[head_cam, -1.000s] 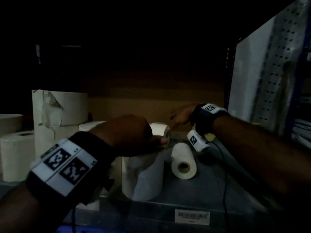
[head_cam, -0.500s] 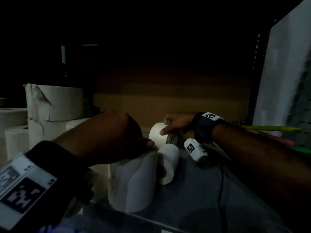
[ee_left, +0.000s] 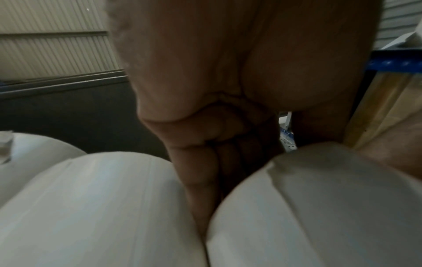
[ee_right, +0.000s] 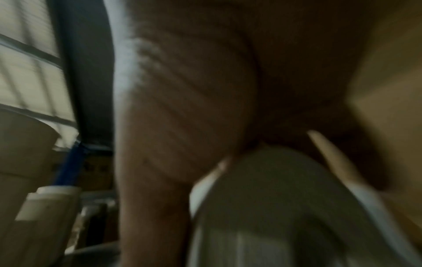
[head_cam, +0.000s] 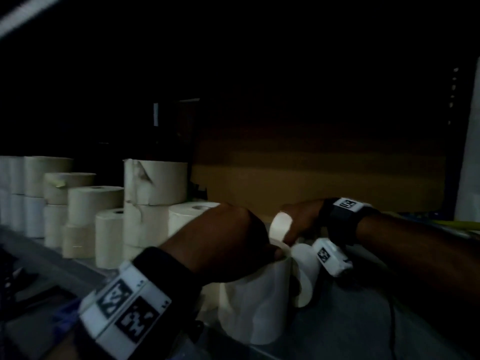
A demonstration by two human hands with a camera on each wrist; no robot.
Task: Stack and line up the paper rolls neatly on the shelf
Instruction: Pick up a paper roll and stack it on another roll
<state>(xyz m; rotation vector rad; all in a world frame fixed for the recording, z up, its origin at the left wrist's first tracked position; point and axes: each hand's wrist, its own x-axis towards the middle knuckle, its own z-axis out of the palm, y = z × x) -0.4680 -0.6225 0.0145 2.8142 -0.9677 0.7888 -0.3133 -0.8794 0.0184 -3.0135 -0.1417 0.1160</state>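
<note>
My left hand (head_cam: 233,237) lies over the top of an upright white paper roll (head_cam: 254,310) near the shelf's front edge. In the left wrist view its curled fingers (ee_left: 205,171) reach down between that roll (ee_left: 319,207) and a neighbouring roll (ee_left: 102,207), with the thumb on the other side. Just behind, my right hand (head_cam: 298,222) pinches a small white roll (head_cam: 279,227), held above the shelf; the right wrist view shows it blurred (ee_right: 285,198). Another small roll (head_cam: 304,276) lies on its side against the upright roll, under my right wrist.
Stacks of cream and white rolls (head_cam: 153,183) stand in rows along the left of the grey metal shelf (head_cam: 350,320). A brown cardboard wall (head_cam: 311,183) closes the back. A white panel (head_cam: 470,152) stands at the right. The shelf above is dark.
My right hand has taken hold of the small roll and brought it up beside the upright roll's top. The left hand stays on the upright roll. The head view has swung left.
</note>
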